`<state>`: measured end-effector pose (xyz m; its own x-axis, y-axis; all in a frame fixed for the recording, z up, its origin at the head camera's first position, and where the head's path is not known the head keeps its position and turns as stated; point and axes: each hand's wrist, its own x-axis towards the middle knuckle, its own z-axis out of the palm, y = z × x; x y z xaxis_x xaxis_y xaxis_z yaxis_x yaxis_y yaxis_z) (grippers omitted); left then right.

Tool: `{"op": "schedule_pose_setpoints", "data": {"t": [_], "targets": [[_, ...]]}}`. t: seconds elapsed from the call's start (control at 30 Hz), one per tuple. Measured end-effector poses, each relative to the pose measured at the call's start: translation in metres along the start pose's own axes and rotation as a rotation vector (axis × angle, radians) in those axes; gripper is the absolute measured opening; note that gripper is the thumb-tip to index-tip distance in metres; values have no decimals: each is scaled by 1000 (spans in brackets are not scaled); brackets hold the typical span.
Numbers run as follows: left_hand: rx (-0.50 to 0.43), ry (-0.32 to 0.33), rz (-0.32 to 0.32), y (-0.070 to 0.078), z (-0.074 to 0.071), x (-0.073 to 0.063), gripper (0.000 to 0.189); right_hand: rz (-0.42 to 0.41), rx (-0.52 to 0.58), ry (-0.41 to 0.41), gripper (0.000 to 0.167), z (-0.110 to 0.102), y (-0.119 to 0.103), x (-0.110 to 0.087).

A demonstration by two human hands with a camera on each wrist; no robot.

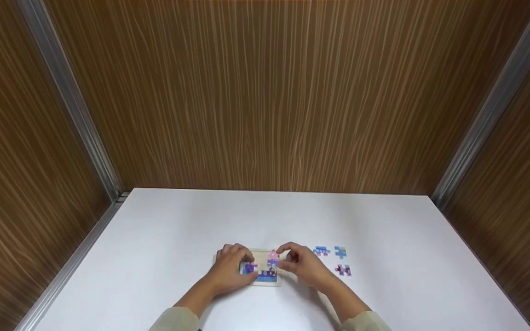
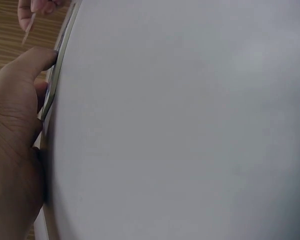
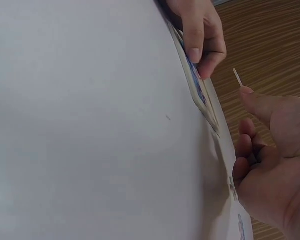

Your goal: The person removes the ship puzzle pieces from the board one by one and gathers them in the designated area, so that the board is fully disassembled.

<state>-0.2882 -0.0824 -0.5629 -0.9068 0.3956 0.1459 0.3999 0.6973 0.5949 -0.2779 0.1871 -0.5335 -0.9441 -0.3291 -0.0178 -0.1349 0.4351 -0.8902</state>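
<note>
Right grip (image 1: 305, 267) pinching a pink-purple puzzle piece (image 1: 273, 257); left grip (image 1: 232, 272) holding the tray (image 1: 270, 284); piece best lowered level, tabs aligned.

no readable text, no legible numbers, no brands or signs (any fine print too small)

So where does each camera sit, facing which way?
Head: on the head, facing forward and down at the white tabletop, pale rectangular puzzle tray and brown wood-grain walls; left hand, right hand and beige sleeves show.
Left wrist: on that wrist, facing that hand's work; left hand large, part of the right.
Right wrist: on that wrist, facing that hand's work; both hands show.
Both wrist views share the tray, nearly edge-on.
</note>
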Motion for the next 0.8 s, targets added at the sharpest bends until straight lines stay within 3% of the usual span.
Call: {"op": "schedule_pose_setpoints", "data": {"t": [0.47,0.8], "targets": [[0,12,3,-1,3,0,38,-6,-120,109,25,-52,16,-25],[1,8,2,-1,4,0,39,34,-202,110,23,-83,35,-41]]}}
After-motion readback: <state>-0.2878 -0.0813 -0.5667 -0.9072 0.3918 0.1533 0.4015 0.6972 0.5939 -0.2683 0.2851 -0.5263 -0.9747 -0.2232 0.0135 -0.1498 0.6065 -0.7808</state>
